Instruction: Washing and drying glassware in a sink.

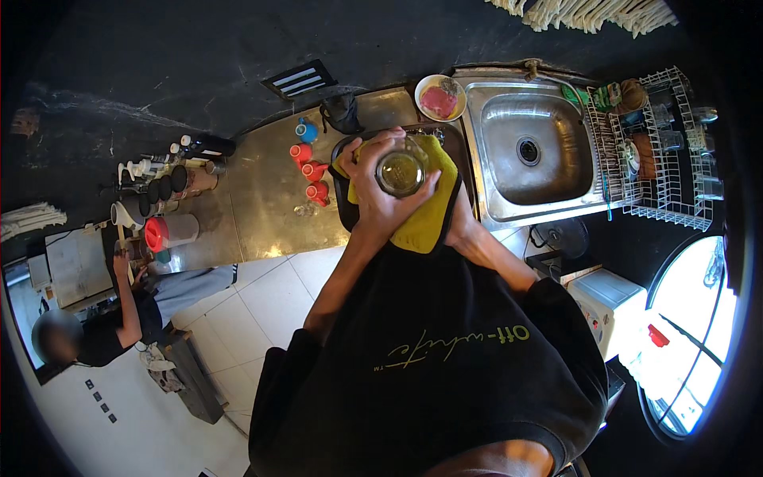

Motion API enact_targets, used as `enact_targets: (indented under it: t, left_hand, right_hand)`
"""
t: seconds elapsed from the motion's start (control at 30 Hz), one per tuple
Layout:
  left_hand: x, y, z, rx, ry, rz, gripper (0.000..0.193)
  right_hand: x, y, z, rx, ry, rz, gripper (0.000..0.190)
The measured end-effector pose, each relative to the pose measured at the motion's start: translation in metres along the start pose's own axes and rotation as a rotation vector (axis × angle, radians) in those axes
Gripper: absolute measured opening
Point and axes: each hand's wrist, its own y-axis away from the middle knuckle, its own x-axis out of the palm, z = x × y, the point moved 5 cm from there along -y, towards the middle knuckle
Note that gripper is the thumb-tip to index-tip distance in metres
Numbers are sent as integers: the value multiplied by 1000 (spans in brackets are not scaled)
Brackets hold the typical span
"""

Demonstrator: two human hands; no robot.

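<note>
A clear drinking glass [400,173] is held in my left hand [371,189], its round end facing up toward me. My thumb and fingers wrap around its sides. A yellow microfibre cloth [420,229] with a dark edge lies around and beneath the glass. My right hand [459,217] grips the cloth from the right side, and most of its fingers are hidden behind the fabric. Both hands are above a dark tray [347,213] on the steel counter.
Right of the tray is a steel sink [492,167], then a white wire dish rack [667,208]. Red cups [317,192] and a blue cup [306,130] stand left. A bowl [424,110] holds a pink sponge. Another person [113,322] stands at the counter's far left.
</note>
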Motion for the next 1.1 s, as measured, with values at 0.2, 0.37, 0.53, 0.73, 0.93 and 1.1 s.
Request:
enact_targets:
  t: [0.2,0.37,0.53,0.73,0.93,1.1]
  left_hand:
    - [6,36,50,-559,488,-198,70]
    - [-12,53,64,-600,397,-307,51]
    - [-80,84,155,-893,467,-673,44]
    - [-125,186,269,-1083,653,-811,34]
    - [-136,209,307,-1082,394,-658,32]
    - [-149,222,337,-939,145,-545,34]
  right_hand:
    - [8,-1,-6,107,124,-145,43]
    - [11,0,3,78,136,-25,42]
    - [13,9,34,-44,-3,-10,36]
    - [22,14,75,-467,1042,-302,25]
    - [-7,19,87,-396,983,-296,38]
    - [-10,16,80,-290,231,-51,29]
